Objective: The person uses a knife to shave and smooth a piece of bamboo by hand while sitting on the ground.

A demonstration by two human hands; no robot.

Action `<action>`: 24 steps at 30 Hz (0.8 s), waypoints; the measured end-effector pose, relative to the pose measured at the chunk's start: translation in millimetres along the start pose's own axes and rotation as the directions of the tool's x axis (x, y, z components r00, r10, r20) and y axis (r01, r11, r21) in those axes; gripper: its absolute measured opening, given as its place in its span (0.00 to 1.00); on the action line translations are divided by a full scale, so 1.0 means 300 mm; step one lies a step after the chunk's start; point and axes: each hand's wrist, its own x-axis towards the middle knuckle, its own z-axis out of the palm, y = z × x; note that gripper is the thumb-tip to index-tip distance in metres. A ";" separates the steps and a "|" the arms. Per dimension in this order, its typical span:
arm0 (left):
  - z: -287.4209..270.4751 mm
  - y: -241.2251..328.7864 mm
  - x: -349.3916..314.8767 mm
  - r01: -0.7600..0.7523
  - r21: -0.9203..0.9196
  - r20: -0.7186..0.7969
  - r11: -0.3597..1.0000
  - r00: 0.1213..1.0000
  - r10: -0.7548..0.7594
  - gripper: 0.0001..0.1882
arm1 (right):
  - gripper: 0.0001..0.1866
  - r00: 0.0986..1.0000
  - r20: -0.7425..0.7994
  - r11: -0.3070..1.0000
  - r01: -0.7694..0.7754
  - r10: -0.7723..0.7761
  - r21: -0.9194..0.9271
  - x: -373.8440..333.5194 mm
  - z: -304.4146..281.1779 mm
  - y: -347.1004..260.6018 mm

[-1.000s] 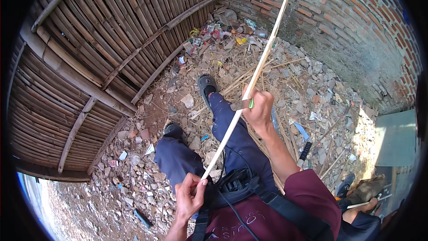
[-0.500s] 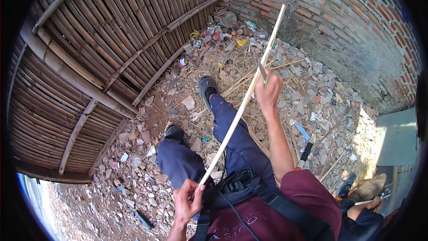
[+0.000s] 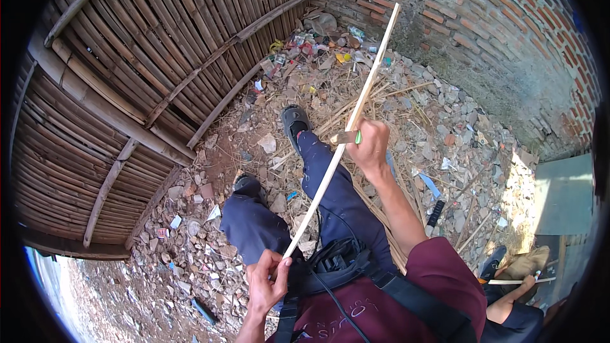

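Note:
A long, pale strip of bamboo or wood (image 3: 326,184) slants from my lap up toward the brick wall. Its lower end is pinched between the thumb and fingers of my left hand (image 3: 265,281), close to my waist. My right hand (image 3: 372,145) is closed around a small knife (image 3: 345,138) with a bit of green at the handle. The blade lies crosswise against the strip, around its middle. Most of the knife's handle is hidden inside my fist. Both my legs (image 3: 330,184) are stretched out beneath the strip.
Rubble and straw cover the ground (image 3: 438,130), with litter (image 3: 343,57) in the far corner. A bamboo slat wall (image 3: 178,44) stands left, a brick wall (image 3: 489,32) right. A black-handled tool (image 3: 436,213) lies by my right arm. Lower right, another person's hand (image 3: 525,287) holds a pale strip.
My right hand and the knife have slid down the strip toward me, and the blade has turned crosswise. The strip's far tip has shifted slightly left. The other person's hand has moved.

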 end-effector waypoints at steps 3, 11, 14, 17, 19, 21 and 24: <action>0.005 -0.005 0.000 -0.015 0.006 0.012 1.000 1.000 0.015 0.13 | 0.06 0.999 -0.013 0.999 0.030 -0.030 -0.042 0.011 0.016 0.029; -0.030 -0.063 -0.063 0.126 0.001 0.023 0.992 0.992 -0.126 0.12 | 0.12 0.926 -0.178 0.939 -0.342 0.333 -0.024 0.111 0.025 0.370; -0.058 -0.058 0.004 0.111 0.042 -0.109 0.993 0.988 -0.106 0.11 | 0.13 0.878 0.044 0.841 -0.470 0.477 0.267 0.047 0.021 0.404; -0.097 -0.053 0.130 0.005 0.159 -0.226 0.987 0.974 0.031 0.09 | 0.13 0.829 0.124 0.725 -0.540 0.545 0.427 -0.021 0.005 0.373; -0.130 -0.023 0.211 -0.035 0.227 -0.246 0.973 0.965 0.093 0.08 | 0.12 0.726 0.253 0.550 -0.662 0.639 0.509 -0.053 -0.030 0.351; -0.143 0.015 0.293 -0.060 0.268 -0.253 0.961 0.959 0.131 0.08 | 0.15 0.676 0.344 0.488 -0.720 0.652 0.493 -0.078 -0.063 0.286; -0.129 0.071 0.407 -0.126 0.235 -0.208 0.964 0.962 0.177 0.08 | 0.16 0.679 0.485 0.452 -0.731 0.551 0.511 -0.087 -0.113 0.143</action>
